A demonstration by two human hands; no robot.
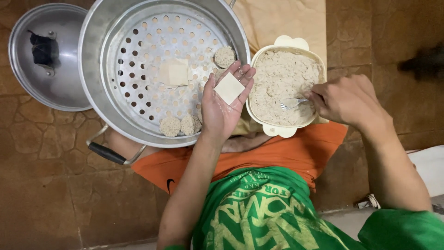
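My left hand (223,105) is palm up over the near right rim of a large metal steamer pot (92,55), with a small square dumpling wrapper (229,88) lying flat on its fingers. My right hand (348,99) grips a metal spoon (292,103) whose tip digs into the pale minced filling (282,78) in a cream plastic bowl (279,131). On the perforated steamer tray (157,69) sit three filled dumplings: one (225,56) at the far right and two (170,126) (190,124) at the near edge. A stack of square wrappers (175,72) rests mid-tray.
The pot's metal lid (46,55) lies upside down on the brown stone-pattern floor at the left. A black pot handle (107,153) sticks out toward me. My orange shorts (286,153) and green shirt fill the bottom. A brown paper sheet (282,21) lies under the bowl.
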